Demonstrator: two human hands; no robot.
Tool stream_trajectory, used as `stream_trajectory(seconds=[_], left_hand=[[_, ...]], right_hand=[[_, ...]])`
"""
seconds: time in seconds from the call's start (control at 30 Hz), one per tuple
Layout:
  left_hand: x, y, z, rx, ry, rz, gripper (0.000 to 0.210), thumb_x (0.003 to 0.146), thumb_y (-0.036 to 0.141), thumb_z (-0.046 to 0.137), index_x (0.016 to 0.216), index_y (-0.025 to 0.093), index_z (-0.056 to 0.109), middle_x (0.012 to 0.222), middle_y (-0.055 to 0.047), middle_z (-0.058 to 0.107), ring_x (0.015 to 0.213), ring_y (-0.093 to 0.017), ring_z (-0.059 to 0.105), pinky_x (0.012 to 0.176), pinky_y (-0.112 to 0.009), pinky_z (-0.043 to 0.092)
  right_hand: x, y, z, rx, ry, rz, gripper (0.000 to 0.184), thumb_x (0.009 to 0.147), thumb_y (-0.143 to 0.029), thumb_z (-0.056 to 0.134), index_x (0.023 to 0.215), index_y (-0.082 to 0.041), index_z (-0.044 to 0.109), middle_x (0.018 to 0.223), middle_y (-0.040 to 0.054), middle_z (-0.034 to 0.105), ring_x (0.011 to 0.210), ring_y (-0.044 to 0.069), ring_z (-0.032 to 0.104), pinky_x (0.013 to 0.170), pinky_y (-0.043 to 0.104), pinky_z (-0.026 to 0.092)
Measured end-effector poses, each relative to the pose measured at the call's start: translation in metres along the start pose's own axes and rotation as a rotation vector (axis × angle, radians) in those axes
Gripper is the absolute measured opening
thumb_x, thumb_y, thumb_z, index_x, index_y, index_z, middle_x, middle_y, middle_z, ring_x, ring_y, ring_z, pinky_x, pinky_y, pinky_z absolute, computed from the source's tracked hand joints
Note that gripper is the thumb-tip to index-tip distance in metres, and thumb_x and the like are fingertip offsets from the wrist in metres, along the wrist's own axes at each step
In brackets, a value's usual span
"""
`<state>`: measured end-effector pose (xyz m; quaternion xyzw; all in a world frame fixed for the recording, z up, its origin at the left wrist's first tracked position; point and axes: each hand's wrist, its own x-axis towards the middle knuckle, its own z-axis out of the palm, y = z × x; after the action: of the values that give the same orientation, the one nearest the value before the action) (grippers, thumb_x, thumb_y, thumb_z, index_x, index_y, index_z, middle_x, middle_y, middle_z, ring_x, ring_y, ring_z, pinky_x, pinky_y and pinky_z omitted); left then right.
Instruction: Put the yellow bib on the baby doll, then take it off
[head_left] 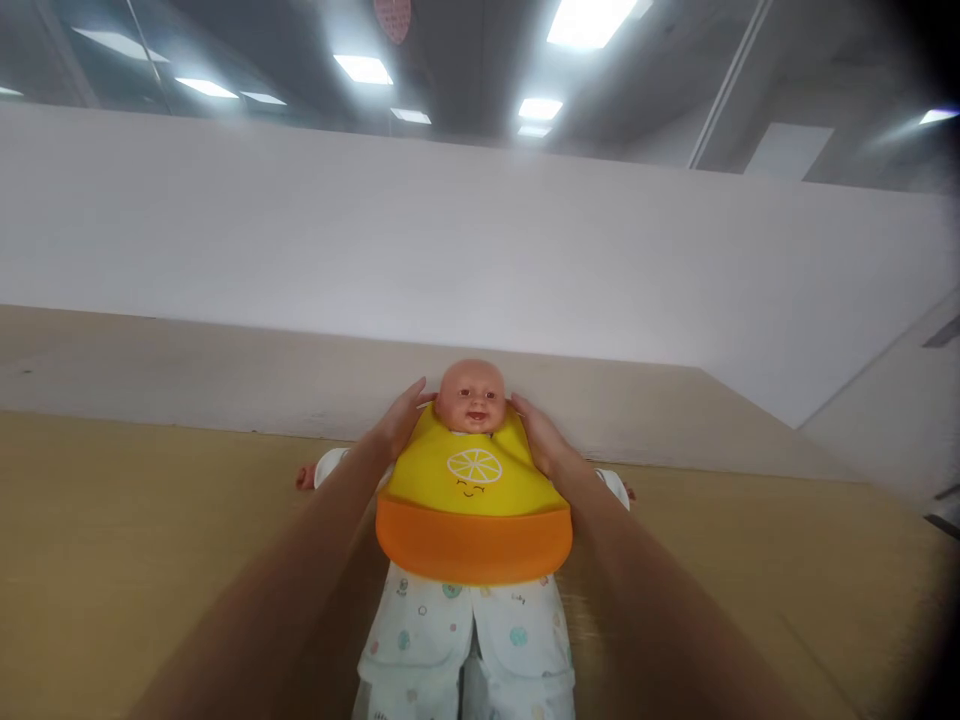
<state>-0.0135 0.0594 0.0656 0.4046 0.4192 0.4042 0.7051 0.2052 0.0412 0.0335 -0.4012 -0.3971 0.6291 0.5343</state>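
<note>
A baby doll [471,390] with a bald head lies face up, its head toward the white wall. Over its chest lies a yellow bib [427,460] with an orange catch pocket and a printed citrus slice and smiling face. My left hand [403,415] grips the bib's upper edge on the left side of the doll's neck, fingers partly hidden. On the opposite side, my right hand [536,432] holds the matching edge, its fingertips close to the doll's cheek. The doll's arms stretch outward beneath my forearms, and its white patterned trousers [420,630] show below the bib.
The doll rests on a tan wooden surface [150,540]. Behind it runs a pale raised ledge [225,370] against a white wall [375,240]. Dark glass panels above the wall reflect ceiling lights, and a pink heart-shaped tag [393,18] hangs there.
</note>
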Motion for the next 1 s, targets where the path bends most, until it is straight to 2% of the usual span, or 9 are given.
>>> stream_trajectory(seconds=[0.1, 0.2, 0.4, 0.53, 0.67, 0.73, 0.87, 1.0], left_hand=[[-0.021, -0.003, 0.008, -0.017, -0.034, 0.079, 0.052, 0.082, 0.058, 0.050, 0.115, 0.018, 0.059, 0.101, -0.010, 0.073, 0.085, -0.027, 0.070, 0.077, -0.037, 0.054], [-0.046, -0.015, 0.013, -0.059, -0.067, 0.122, 0.053, 0.082, 0.056, 0.052, 0.120, 0.019, 0.059, 0.106, -0.010, 0.072, 0.091, -0.027, 0.068, 0.082, -0.038, 0.053], [-0.104, -0.041, 0.008, -0.122, -0.107, 0.099, 0.056, 0.081, 0.051, 0.056, 0.128, 0.022, 0.054, 0.115, -0.008, 0.070, 0.101, -0.029, 0.066, 0.085, -0.040, 0.051], [-0.139, -0.051, 0.004, -0.135, -0.130, 0.140, 0.053, 0.074, 0.035, 0.066, 0.125, 0.022, 0.058, 0.116, -0.009, 0.069, 0.103, -0.030, 0.065, 0.086, -0.038, 0.051], [-0.167, -0.063, 0.002, -0.146, -0.062, 0.163, 0.058, 0.065, 0.017, 0.070, 0.122, 0.026, 0.059, 0.115, -0.007, 0.070, 0.097, -0.028, 0.068, 0.077, -0.034, 0.053], [-0.177, -0.069, 0.002, -0.131, -0.032, 0.177, 0.058, 0.062, 0.012, 0.072, 0.118, 0.027, 0.061, 0.116, -0.006, 0.069, 0.096, -0.027, 0.068, 0.074, -0.033, 0.053], [-0.184, -0.076, 0.000, -0.087, 0.017, 0.288, 0.050, 0.059, 0.013, 0.078, 0.106, 0.024, 0.064, 0.120, -0.007, 0.067, 0.101, -0.027, 0.066, 0.074, -0.030, 0.053], [-0.181, -0.080, -0.002, 0.007, -0.001, 0.392, 0.055, 0.058, 0.015, 0.081, 0.109, 0.027, 0.064, 0.123, -0.008, 0.065, 0.109, -0.029, 0.062, 0.078, -0.031, 0.053]], right_hand=[[-0.019, -0.006, 0.002, 0.069, -0.022, 0.026, 0.037, 0.078, -0.049, 0.057, 0.099, -0.019, 0.064, 0.091, 0.0050, 0.070, 0.085, 0.022, 0.062, 0.082, 0.034, 0.049], [-0.045, -0.007, 0.006, 0.070, -0.059, -0.038, 0.034, 0.076, -0.046, 0.061, 0.098, -0.019, 0.065, 0.097, 0.0038, 0.070, 0.088, 0.020, 0.062, 0.082, 0.030, 0.049], [-0.107, 0.005, 0.018, 0.057, -0.152, -0.097, 0.034, 0.079, -0.046, 0.061, 0.103, -0.023, 0.067, 0.115, 0.0035, 0.067, 0.100, 0.021, 0.063, 0.091, 0.032, 0.047], [-0.141, 0.011, 0.020, 0.128, -0.155, -0.092, 0.039, 0.079, -0.047, 0.065, 0.110, -0.024, 0.067, 0.121, 0.0043, 0.064, 0.110, 0.022, 0.060, 0.098, 0.034, 0.044], [-0.169, 0.015, 0.022, 0.124, -0.108, -0.088, 0.039, 0.074, -0.045, 0.071, 0.109, -0.025, 0.069, 0.119, 0.0050, 0.066, 0.109, 0.023, 0.061, 0.097, 0.035, 0.044], [-0.181, 0.018, 0.024, 0.130, -0.072, -0.087, 0.039, 0.072, -0.043, 0.074, 0.107, -0.025, 0.070, 0.116, 0.0052, 0.067, 0.108, 0.022, 0.062, 0.096, 0.034, 0.044], [-0.195, 0.024, 0.030, 0.137, -0.076, -0.096, 0.030, 0.075, -0.037, 0.072, 0.101, -0.023, 0.070, 0.108, 0.0048, 0.069, 0.099, 0.020, 0.063, 0.087, 0.029, 0.046], [-0.195, 0.019, 0.041, 0.096, -0.051, -0.077, 0.016, 0.073, -0.032, 0.070, 0.084, -0.021, 0.067, 0.088, 0.0020, 0.068, 0.080, 0.016, 0.062, 0.073, 0.025, 0.046]])
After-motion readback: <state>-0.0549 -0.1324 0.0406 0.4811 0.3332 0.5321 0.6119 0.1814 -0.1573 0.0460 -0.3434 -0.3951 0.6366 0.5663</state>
